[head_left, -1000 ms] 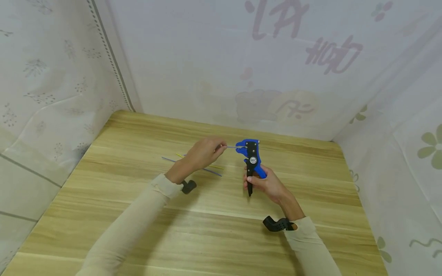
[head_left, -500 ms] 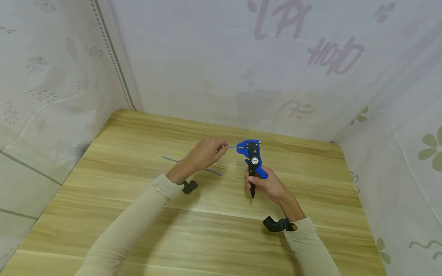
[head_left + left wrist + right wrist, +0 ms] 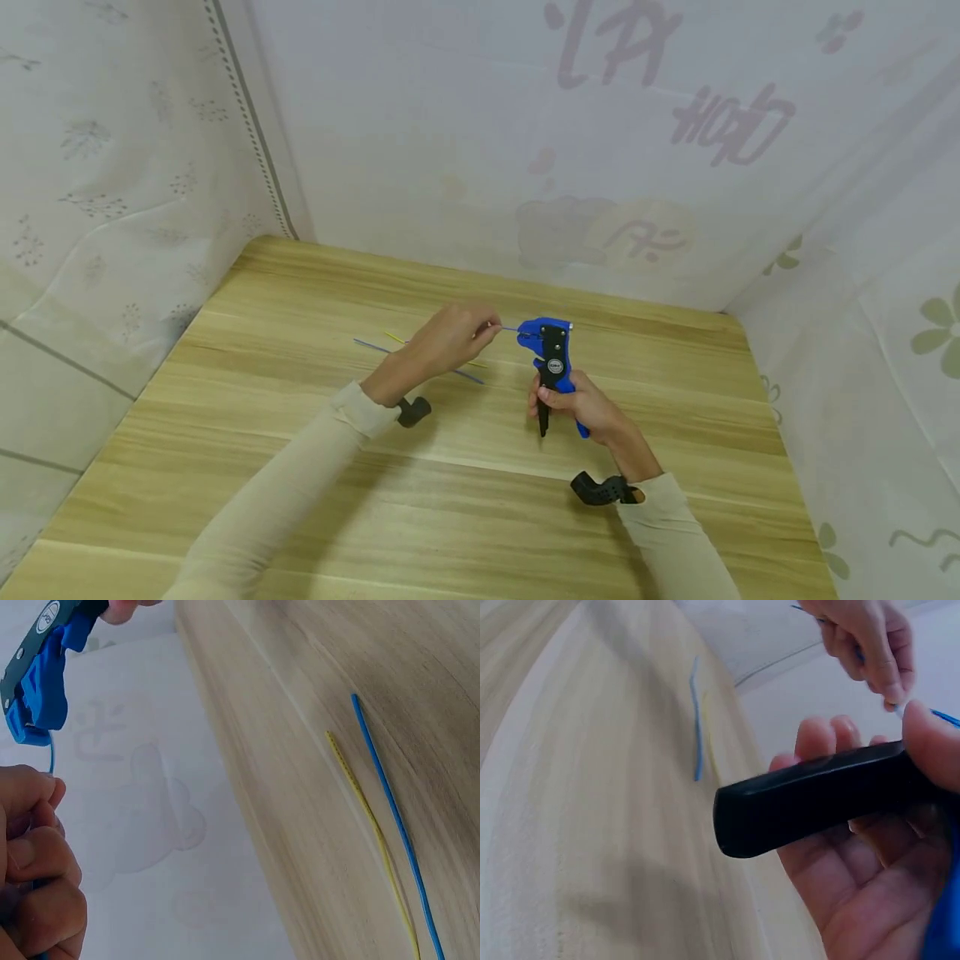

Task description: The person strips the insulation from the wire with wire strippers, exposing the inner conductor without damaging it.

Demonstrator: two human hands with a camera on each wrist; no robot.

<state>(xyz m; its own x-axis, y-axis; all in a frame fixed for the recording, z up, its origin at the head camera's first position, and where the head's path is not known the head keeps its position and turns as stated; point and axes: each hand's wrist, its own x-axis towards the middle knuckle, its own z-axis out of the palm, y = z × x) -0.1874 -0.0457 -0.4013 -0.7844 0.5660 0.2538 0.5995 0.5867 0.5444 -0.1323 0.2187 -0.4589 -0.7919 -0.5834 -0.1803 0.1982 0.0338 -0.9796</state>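
Note:
My left hand (image 3: 448,340) pinches a thin blue wire (image 3: 509,328) between thumb and fingertips. The far end of that wire runs into the blue jaws of a wire stripper (image 3: 556,348), which has a black body with a round white label. My right hand (image 3: 594,406) grips the stripper by its handles, thumb across the black handle (image 3: 810,799). In the left wrist view a short stretch of the wire (image 3: 52,756) shows between the fingertips and the tool. The wire's end inside the jaws is hidden.
On the wooden table (image 3: 420,517), another blue wire (image 3: 393,802) and a yellow wire (image 3: 365,806) lie loose, partly below the left forearm. Printed cloth (image 3: 420,158) hangs along the back and sides. Each wrist bears a black camera mount (image 3: 597,488).
The stripper's head has dropped slightly, and its jaws look closer together around the wire. More of the blue handle shows below my right hand. My left hand has shifted slightly right with the wire.

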